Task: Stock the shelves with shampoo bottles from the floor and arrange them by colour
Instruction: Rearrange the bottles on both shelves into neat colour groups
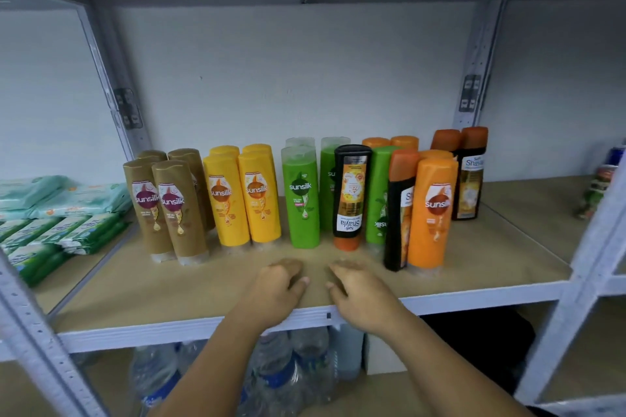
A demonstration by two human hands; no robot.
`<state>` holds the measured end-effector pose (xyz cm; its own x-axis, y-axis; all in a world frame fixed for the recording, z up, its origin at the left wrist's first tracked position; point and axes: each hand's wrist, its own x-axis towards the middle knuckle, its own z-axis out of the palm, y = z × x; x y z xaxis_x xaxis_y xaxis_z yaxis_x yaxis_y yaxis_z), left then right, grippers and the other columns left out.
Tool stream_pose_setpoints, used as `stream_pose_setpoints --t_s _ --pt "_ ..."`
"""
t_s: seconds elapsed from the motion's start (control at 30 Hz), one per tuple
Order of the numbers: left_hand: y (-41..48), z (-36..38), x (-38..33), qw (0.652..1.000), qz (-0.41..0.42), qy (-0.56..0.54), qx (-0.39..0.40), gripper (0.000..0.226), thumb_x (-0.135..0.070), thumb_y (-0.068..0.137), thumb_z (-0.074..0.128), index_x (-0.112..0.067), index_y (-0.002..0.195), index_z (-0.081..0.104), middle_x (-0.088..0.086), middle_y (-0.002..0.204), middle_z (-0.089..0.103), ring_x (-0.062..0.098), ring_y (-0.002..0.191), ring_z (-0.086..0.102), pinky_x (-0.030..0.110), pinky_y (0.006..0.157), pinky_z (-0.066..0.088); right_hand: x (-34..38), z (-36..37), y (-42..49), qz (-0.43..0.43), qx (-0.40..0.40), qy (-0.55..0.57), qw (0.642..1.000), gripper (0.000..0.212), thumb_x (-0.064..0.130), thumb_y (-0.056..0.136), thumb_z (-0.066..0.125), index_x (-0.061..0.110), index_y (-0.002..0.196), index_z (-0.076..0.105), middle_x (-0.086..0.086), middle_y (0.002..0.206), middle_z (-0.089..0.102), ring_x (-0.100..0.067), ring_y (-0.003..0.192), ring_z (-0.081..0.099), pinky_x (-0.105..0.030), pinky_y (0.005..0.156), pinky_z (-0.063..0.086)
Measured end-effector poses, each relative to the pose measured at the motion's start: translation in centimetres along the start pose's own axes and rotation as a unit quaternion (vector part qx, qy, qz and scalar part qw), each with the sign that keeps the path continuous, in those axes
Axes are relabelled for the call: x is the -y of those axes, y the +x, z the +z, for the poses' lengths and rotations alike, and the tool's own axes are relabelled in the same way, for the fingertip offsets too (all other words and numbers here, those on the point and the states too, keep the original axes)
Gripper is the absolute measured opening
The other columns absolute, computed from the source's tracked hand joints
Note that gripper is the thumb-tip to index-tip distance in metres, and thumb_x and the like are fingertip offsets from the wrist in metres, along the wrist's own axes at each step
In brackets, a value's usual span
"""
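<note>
The shelf (169, 291) already carries the whole visible stock, standing in a row near the middle of the board, so the stocking looks largely done. The floor is out of view, so I cannot tell whether more waits there.

Sorting is further along on the left. The brown bottles (169, 210) and the yellow bottles (244, 196) form tidy blocks, all upright with long axes vertical and labels facing front. The green bottles (301, 200) and the orange bottles (432, 206) are grouped, but with strays among them. The black pair (471, 176) stands upright at the far right rear, orange caps up.

The left hand (281, 281) and right hand (359, 291) hover just over the bare front of the board, fingers loosely bent, holding nothing.

What is left, I judge, is three bottles. An inverted black bottle (350, 193) stands cap down among the greens, its label reading upside down. One flipped green bottle (381, 193) beside it also has its label inverted. A leaning black bottle (399, 210), cap up, tilts against the front orange one.
</note>
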<state>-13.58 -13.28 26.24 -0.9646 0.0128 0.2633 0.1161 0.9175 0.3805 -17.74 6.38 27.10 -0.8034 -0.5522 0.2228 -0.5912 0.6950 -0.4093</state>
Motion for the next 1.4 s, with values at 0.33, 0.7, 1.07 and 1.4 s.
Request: stream_pose_setpoints --t_s 0.33,0.7,1.07,1.4 --pt "-1.5 1.3 -9.3 0.998 0.024 0.014 0.054 0.032 -0.044 0.098 0.051 -0.014 0.103 0.061 0.002 0.100 0.065 0.027 0.091 0.061 0.037 0.079 0.050 -4.3 -5.2 -8.2 0.021 -0.020 0.032 0.999 0.028 0.028 0.101 0.053 0.008 0.112 0.069 -0.006 0.116 0.068 -0.023 0.111 0.060 -0.040 0.096 0.047" --pt "0.5 4.1 -13.6 1.000 0.006 -0.008 0.023 0.030 -0.042 0.098 0.054 -0.012 0.096 0.060 0.006 0.096 0.067 0.030 0.092 0.062 0.038 0.076 0.049 -8.5 -9.5 -9.8 0.133 -0.050 0.110 0.984 0.034 0.035 0.100 0.056 0.020 0.129 0.065 0.003 0.125 0.067 -0.015 0.115 0.061 -0.031 0.096 0.048" --pt "3.7 4.7 -13.9 0.984 -0.045 -0.151 -0.077 0.060 -0.042 0.096 0.063 -0.027 0.151 0.041 0.007 0.117 0.071 0.026 0.109 0.065 0.034 0.088 0.051 -10.3 -8.7 -5.7 0.185 -0.207 0.244 0.929 0.072 0.046 0.077 0.083 0.033 0.135 0.041 0.013 0.127 0.053 -0.007 0.119 0.052 -0.036 0.099 0.048" --pt "6.5 5.9 -14.0 0.972 -0.024 -0.212 -0.098 0.057 -0.043 0.090 0.071 -0.026 0.140 0.050 -0.005 0.120 0.072 0.012 0.108 0.067 0.037 0.093 0.056 -12.0 -8.7 -3.8 0.174 -0.198 0.265 0.928 0.076 0.044 0.078 0.083 0.033 0.139 0.040 0.012 0.123 0.057 -0.008 0.111 0.057 -0.023 0.084 0.046"
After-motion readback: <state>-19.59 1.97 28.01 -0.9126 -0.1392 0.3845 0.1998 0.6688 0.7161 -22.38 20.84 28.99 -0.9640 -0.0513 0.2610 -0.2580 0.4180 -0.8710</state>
